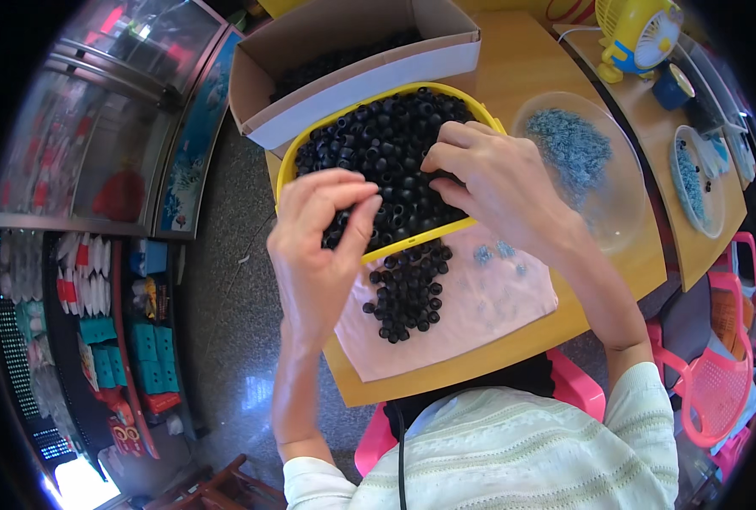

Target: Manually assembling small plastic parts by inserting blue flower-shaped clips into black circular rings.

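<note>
A yellow-rimmed tub (433, 231) full of small black hollow round pieces (386, 140) stands on the table. Over its near left side is my left hand (323, 229), thumb and fingertips pinched together; anything between them is too small to make out. My right hand (501, 174) reaches over the tub's right side, fingers curled toward the thumb just above the black pieces. Whatever those fingers grip is hidden among the dark pieces. On a pale pink cloth (514, 306) in front of the tub lies a loose pile of black pieces (408, 297), with a few light-blue bits (484, 253) beside it.
Behind the tub sits an open cardboard box (361, 81) with more dark pieces. A translucent bowl (620, 204) of small blue pieces (569, 144) is at right. Beyond are a yellow fan (642, 38), a white tray (710, 200) and pink chairs (718, 374). Stocked shelves (97, 314) stand left.
</note>
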A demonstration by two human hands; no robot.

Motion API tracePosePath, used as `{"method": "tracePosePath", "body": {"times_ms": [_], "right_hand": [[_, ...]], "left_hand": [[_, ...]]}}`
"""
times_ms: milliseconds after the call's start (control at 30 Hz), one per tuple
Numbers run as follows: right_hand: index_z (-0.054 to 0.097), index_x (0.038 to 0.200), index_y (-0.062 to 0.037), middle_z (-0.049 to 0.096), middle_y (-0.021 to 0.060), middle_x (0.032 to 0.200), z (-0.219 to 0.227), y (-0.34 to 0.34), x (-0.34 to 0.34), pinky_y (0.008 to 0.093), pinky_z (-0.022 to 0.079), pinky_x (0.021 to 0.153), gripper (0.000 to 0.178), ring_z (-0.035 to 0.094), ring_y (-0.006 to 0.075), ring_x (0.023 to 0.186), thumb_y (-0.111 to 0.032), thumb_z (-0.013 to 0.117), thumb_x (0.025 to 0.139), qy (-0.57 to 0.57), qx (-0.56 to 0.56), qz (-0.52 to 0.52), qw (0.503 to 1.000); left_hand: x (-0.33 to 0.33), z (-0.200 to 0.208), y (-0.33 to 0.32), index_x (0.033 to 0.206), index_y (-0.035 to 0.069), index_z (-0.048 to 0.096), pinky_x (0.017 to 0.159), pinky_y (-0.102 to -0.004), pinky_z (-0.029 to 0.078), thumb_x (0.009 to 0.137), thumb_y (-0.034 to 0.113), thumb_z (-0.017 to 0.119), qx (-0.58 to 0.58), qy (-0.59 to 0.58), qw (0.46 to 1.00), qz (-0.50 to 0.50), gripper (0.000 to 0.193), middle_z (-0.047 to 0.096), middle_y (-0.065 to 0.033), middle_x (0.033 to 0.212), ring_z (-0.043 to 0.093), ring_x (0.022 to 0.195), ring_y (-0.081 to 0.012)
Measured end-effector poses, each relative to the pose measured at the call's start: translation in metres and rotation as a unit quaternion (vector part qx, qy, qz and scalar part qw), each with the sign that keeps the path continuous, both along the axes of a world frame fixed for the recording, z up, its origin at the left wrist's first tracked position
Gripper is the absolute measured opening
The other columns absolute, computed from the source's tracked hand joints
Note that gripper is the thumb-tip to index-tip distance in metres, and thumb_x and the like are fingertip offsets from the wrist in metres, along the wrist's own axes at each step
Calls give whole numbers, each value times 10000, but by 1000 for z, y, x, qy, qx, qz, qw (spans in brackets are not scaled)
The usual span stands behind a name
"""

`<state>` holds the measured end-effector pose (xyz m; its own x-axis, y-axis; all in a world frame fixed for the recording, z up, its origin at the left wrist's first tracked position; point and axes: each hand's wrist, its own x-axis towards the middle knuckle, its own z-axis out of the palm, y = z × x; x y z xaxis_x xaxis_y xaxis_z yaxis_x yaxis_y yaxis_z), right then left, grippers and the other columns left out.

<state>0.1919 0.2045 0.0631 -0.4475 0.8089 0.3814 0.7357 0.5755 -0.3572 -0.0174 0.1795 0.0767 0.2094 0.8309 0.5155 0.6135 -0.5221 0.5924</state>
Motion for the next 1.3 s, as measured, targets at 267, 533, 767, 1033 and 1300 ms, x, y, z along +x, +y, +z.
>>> {"method": "tracePosePath", "body": {"times_ms": [267, 533, 767, 1033, 1300], "right_hand": [[623, 822, -55, 600, 42, 816, -2, -14, -1, 330, 514, 635, 148, 625, 210, 749, -89, 708, 706, 132, 36, 9, 991], [664, 864, -32, 616, 36, 789, 11, -107, 7, 237, 411, 532, 200, 554, 105, 651, -21, 723, 673, 303, -183, 99, 930], [675, 912, -24, 641, 65, 839, -29, -159, 8, 267, 485, 648, 225, 625, 173, 765, -28, 739, 696, 378, -217, 102, 894], [659, 873, -70, 626, 45, 831, -56, -181, 28, 296, 488, 573, 156, 615, 191, 675, -55, 727, 733, 202, -235, -63, 949], [609, 823, -109, 563, 20, 818, -66, -143, 19, 293, 487, 639, 131, 598, 161, 833, -99, 677, 711, -6, -52, -57, 997]], "left_hand": [[14, -22, -86, 930, -11, 663, 836, -269, 469, 828, -26, 654, -85, -192, 978, -16, 103, 638, -108, 996, 600, 951, -167], [26, -43, -136, 1093, -44, 594, 837, -296, 509, 898, 20, 600, -323, -498, 800, -86, 205, 648, -117, 1016, 640, 941, -185], [31, -63, -165, 1132, -54, 591, 833, -325, 532, 864, 12, 633, -428, -590, 673, -128, 279, 655, -143, 1041, 648, 923, -192], [26, -82, -187, 1039, -37, 626, 784, -312, 546, 806, 27, 693, -521, -510, 683, -39, 250, 671, -139, 941, 661, 828, -195], [26, -84, -181, 989, -7, 607, 767, -308, 542, 827, 37, 673, -510, -531, 677, -22, 180, 657, -138, 927, 652, 820, -192]]}}
